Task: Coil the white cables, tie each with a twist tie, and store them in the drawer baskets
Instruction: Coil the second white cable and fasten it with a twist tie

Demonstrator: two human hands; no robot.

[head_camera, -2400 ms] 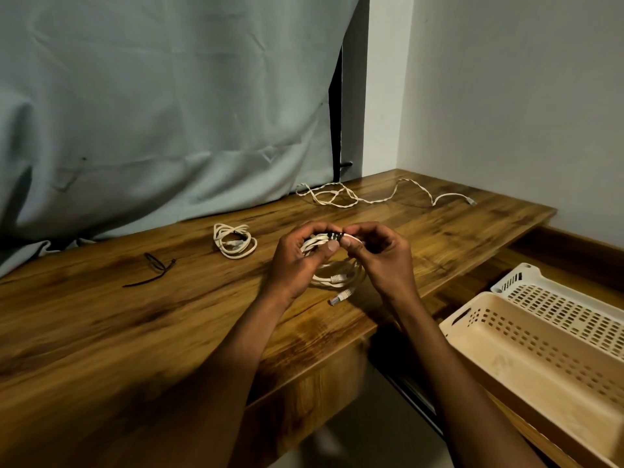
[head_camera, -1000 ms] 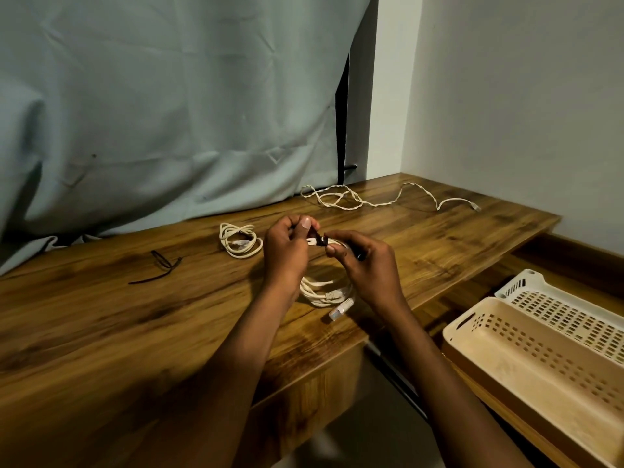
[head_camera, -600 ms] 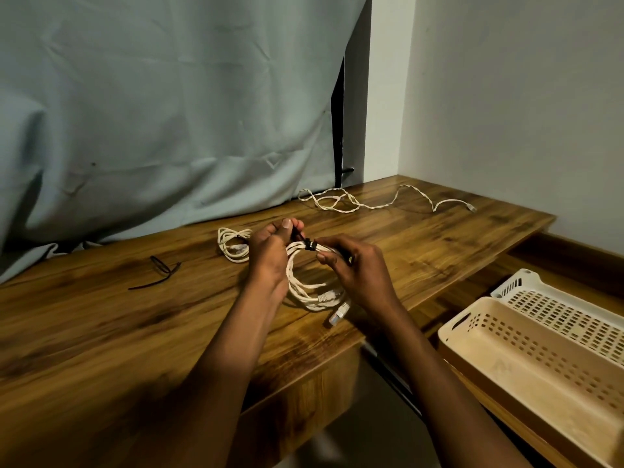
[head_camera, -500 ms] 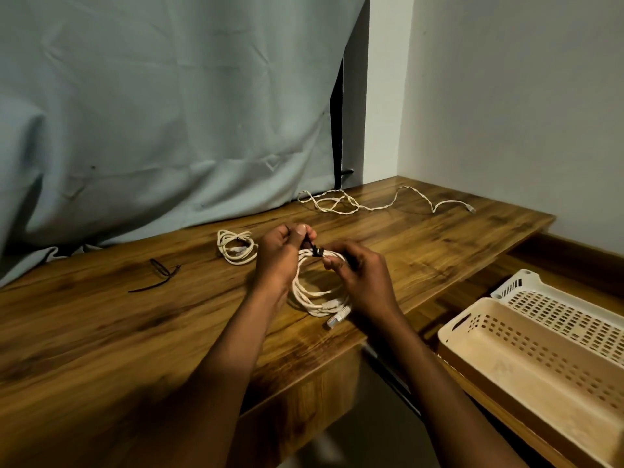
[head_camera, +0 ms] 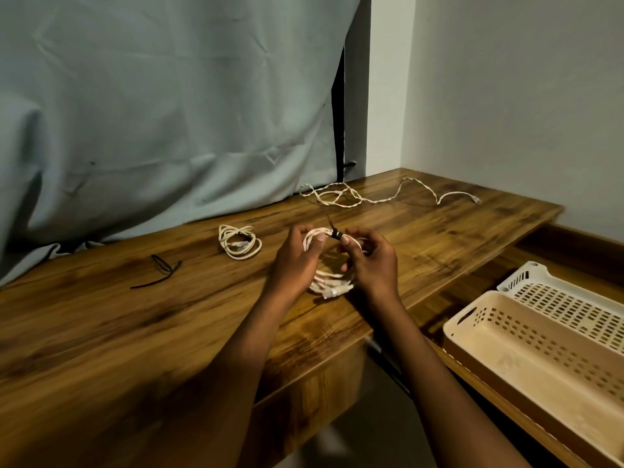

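Pinching the coiled white cable (head_camera: 329, 276) at its black twist tie (head_camera: 335, 234), left hand (head_camera: 296, 261) and right hand (head_camera: 374, 261) both grip — light, springy loops, best held at the tie.

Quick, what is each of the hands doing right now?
Left hand: grips the coiled white cable.
Right hand: pinches that cable beside the black twist tie.

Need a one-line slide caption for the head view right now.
Both hands, left and right, hold a coiled white cable over the wooden desk, black twist tie wrapped at its top.
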